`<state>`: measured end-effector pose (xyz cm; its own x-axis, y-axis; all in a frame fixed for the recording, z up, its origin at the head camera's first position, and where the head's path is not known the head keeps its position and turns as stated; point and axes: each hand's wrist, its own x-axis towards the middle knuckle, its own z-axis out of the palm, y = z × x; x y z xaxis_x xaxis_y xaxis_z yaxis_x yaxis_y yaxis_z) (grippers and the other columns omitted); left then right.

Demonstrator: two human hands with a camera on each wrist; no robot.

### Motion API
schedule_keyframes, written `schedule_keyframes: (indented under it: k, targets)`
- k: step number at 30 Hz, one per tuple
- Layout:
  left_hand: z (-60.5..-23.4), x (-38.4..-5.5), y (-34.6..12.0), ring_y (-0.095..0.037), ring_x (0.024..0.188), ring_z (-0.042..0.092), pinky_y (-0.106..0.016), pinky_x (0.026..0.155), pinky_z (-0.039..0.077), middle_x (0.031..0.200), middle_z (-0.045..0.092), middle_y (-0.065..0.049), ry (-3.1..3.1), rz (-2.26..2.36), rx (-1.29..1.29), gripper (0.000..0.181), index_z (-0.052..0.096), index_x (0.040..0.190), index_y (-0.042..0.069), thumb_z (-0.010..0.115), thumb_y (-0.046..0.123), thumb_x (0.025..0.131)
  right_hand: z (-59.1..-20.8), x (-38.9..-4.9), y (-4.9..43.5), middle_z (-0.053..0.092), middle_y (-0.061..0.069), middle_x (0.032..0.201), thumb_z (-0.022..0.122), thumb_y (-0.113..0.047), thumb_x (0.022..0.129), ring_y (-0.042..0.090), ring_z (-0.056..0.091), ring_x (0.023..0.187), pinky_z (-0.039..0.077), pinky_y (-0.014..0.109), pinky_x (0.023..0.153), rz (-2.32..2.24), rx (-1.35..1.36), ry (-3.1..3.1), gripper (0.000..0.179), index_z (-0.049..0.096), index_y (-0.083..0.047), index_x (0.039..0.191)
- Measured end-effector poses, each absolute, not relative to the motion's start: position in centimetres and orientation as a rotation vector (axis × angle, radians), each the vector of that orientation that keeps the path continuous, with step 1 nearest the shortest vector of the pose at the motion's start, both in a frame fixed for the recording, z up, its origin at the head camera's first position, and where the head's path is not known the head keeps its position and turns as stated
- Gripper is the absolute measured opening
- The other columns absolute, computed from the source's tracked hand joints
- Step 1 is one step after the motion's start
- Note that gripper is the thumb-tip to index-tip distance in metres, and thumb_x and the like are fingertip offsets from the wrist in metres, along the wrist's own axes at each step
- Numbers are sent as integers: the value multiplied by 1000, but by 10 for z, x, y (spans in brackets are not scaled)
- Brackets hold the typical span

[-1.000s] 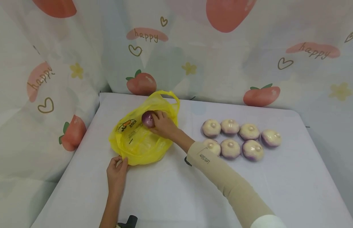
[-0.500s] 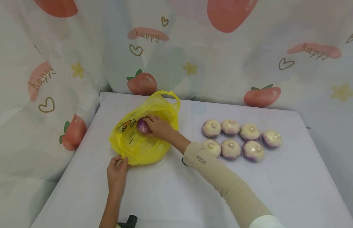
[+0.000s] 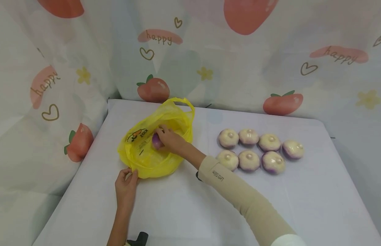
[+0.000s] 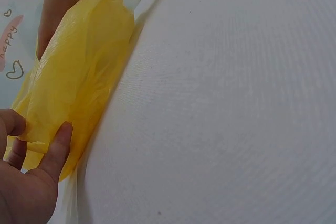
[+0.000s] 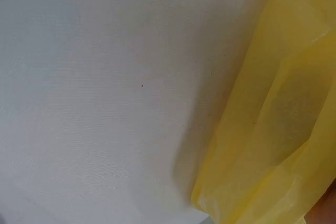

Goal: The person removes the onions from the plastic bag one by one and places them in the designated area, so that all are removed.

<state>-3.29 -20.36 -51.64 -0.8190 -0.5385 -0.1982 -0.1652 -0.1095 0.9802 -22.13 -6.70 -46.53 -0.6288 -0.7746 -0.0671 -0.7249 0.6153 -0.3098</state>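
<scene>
A yellow plastic bag lies on the table with its mouth open towards me and print on its inner side. My right hand is inside the mouth, gripping a round purple turnip, partly covered by the fingers. My left hand pinches the bag's near left rim between thumb and fingers; in the left wrist view, the thumb presses on the yellow plastic. In the right wrist view, the bag's side hides most of the right hand.
Several white turnips with purple edges sit in two rows on the white table, right of the bag. My right sleeve partly crosses in front of the nearest one. A printed curtain hangs behind the table.
My right hand has moved lower into the bag with the turnip, which is now more hidden by the fingers. The left hand has stayed at the rim.
</scene>
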Motion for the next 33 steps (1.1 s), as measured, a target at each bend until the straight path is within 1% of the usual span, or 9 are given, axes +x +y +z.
schedule_keyframes:
  k: [4, 6, 10, 14, 17, 19, 22, 28, 33]
  targets:
    - [-517, -32, -204, -12, 97, 61, -24, 79, 52, 123, 50, -12, -1898, -2006, 780, 25, 48, 104, -4, 59, 15, 94, -465, -218, -64, 34, 14, 128, 67, -29, 88, 24, 46, 101, 48, 28, 87, -352, -1212, 2645, 67, 35, -15, 144]
    - [-516, -32, -204, -12, 96, 61, -25, 79, 52, 123, 50, -12, -1895, -2006, 781, 24, 48, 104, -4, 59, 15, 93, -465, -217, -63, 34, 14, 126, 68, -29, 88, 25, 46, 99, 48, 27, 85, -368, -1198, 2643, 66, 36, -15, 143]
    - [-516, -32, -204, -12, 96, 61, -24, 79, 52, 122, 51, -12, -1901, -2005, 783, 24, 48, 104, -4, 59, 15, 94, -467, -216, -60, 40, 11, 124, 69, -30, 87, 25, 47, 99, 47, 29, 87, -441, -1192, 2618, 62, 36, -12, 136]
    - [-515, -32, -204, -11, 96, 61, -24, 78, 52, 120, 53, -13, -1917, -2005, 793, 26, 48, 105, -4, 59, 17, 94, -473, -217, -57, 42, 10, 118, 68, -35, 87, 24, 46, 96, 47, 29, 82, -470, -1182, 2601, 64, 36, -18, 140]
    - [-514, -32, -203, -10, 95, 61, -23, 78, 52, 119, 55, -13, -1931, -1998, 807, 27, 48, 106, -3, 59, 18, 94, -477, -218, -55, 41, 10, 115, 66, -37, 87, 25, 46, 94, 47, 29, 77, -478, -1183, 2614, 57, 42, -23, 138]
    - [-514, -32, -203, -10, 95, 61, -23, 78, 52, 120, 54, -14, -1932, -2000, 809, 27, 48, 106, -3, 59, 19, 94, -478, -219, -54, 42, 11, 114, 66, -36, 88, 25, 47, 94, 48, 30, 76, -502, -1190, 2624, 51, 45, -21, 132]
    - [-514, -32, -203, -10, 96, 61, -22, 78, 52, 121, 53, -12, -1935, -2000, 821, 28, 48, 106, -3, 59, 19, 94, -478, -218, -53, 44, 11, 112, 64, -37, 89, 25, 48, 92, 48, 31, 73, -510, -1211, 2644, 46, 44, -18, 126]
    - [-515, -33, -203, -11, 96, 61, -23, 77, 53, 120, 54, -11, -1936, -2000, 813, 27, 48, 106, -2, 59, 19, 94, -482, -215, -48, 39, 15, 120, 57, -40, 93, 28, 46, 98, 49, 31, 70, -448, -1230, 2627, 49, 40, -24, 136]
    - [-516, -33, -202, -11, 95, 61, -23, 76, 53, 120, 52, -12, -1905, -2002, 786, 25, 48, 105, -3, 59, 16, 94, -483, -215, -46, 34, 18, 130, 45, -43, 97, 30, 42, 109, 49, 33, 76, -406, -1230, 2577, 50, 35, -27, 144]
